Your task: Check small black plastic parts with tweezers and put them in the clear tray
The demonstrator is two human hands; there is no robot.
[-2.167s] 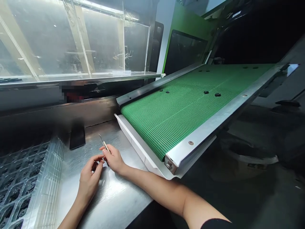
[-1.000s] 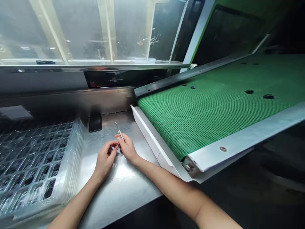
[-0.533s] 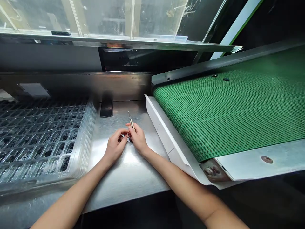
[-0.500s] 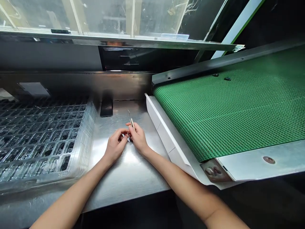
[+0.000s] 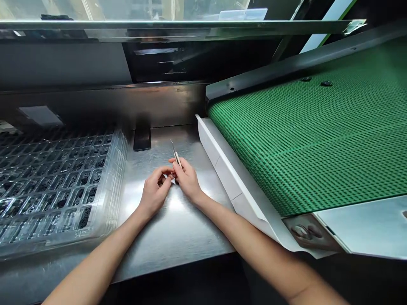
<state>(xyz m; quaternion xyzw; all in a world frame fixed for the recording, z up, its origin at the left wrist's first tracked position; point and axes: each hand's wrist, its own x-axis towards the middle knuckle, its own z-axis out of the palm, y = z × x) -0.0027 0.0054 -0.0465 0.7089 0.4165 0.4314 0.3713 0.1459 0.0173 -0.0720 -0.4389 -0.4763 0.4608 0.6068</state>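
- Tweezers (image 5: 175,153) sit upright-tilted over the steel counter (image 5: 165,237), tips pointing away from me.
- My right hand (image 5: 187,180) pinches their lower end.
- My left hand (image 5: 154,191) curls in, fingertips meeting the right; anything between them is too small to tell.
- Clear trays (image 5: 57,186) left, green conveyor belt (image 5: 305,140) right.

Whatever the left hand (image 5: 154,191) pinches is too small to tell; the tray (image 5: 47,186) is cut off.

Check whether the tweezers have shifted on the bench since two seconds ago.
No. The tweezers sit in the right hand at the same spot relative to the black phone; only the camera turned.
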